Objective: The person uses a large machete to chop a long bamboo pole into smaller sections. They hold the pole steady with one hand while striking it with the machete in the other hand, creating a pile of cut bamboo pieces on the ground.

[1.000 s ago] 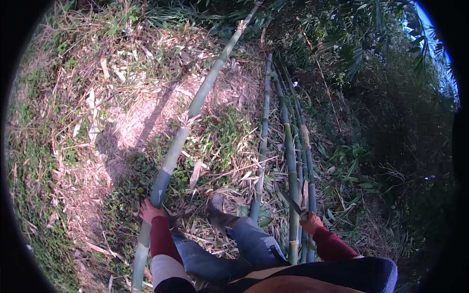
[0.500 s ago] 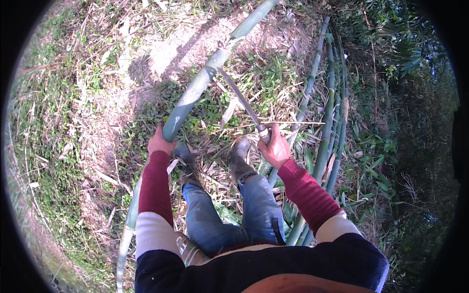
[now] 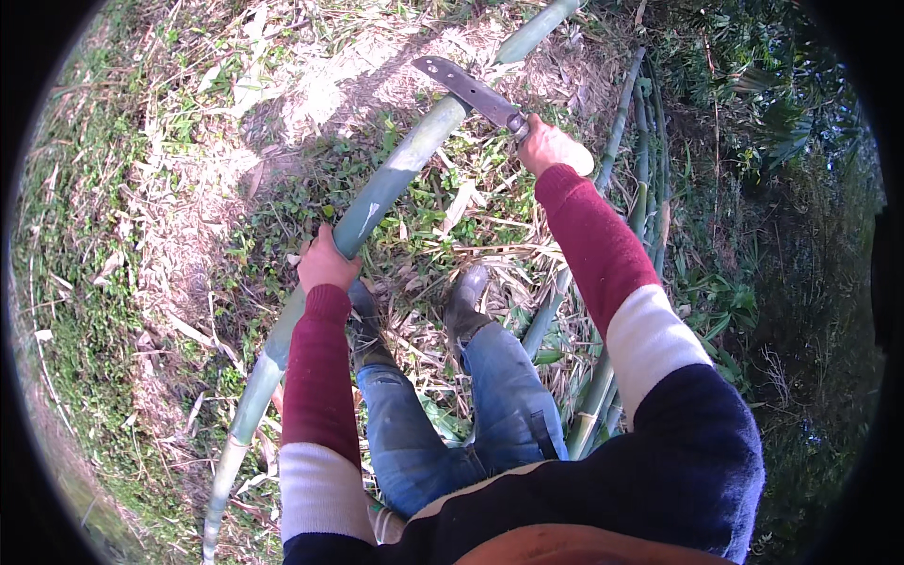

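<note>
A long green bamboo pole slants from the lower left toward the top middle. My left hand is wrapped round it, in front of my boots. My right hand grips the handle of a machete, farther up and to the right. The broad, dark blade lies across the pole near the node, its tip pointing up and left. Past the blade a further green bamboo length shows; whether it still joins the held part I cannot tell.
Several bamboo poles lie side by side on the right, running down past my right leg. My boots stand on ground with weeds and dry leaves. Dense dark foliage borders the right side.
My right hand has moved up and away with the machete, whose blade now lies across the pole with its flat side showing. My left hand has shifted slightly right, still on the pole.
</note>
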Tool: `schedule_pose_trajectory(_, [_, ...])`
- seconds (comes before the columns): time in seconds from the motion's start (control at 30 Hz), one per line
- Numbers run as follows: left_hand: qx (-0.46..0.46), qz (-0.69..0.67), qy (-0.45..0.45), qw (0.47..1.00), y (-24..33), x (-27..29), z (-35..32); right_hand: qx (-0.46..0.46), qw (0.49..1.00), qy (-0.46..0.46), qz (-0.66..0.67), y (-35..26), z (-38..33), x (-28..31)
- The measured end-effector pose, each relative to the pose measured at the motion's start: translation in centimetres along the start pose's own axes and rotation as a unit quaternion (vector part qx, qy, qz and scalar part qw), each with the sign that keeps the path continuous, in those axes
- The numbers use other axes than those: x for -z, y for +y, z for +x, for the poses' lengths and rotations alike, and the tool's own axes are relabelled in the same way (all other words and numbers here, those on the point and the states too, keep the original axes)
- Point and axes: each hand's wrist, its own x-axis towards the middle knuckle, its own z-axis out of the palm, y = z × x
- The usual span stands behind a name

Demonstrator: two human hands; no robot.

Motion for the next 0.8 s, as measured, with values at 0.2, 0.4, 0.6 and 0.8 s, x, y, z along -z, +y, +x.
schedule_pose_trajectory(0.2, [0.016,-0.005,-0.001,1.000,-0.3,0.2,-0.1,0.200,0.976,-0.048,-0.064,-4.6,-5.3,-1.1])
schedule_pose_trajectory(0.4, [0.006,0.010,-0.001,1.000,-0.3,-0.3,0.0,-0.021,0.999,-0.020,0.024,-1.7,0.1,0.9])
schedule_pose_trajectory(0.6, [0.015,0.016,-0.011,1.000,-0.2,-0.4,0.0,0.204,0.975,-0.047,-0.071,-4.7,-3.7,-1.2])
schedule_pose_trajectory(0.8, [0.031,0.013,-0.011,0.999,0.5,-0.1,-0.2,0.065,0.987,-0.061,-0.136,-3.7,1.3,2.5])
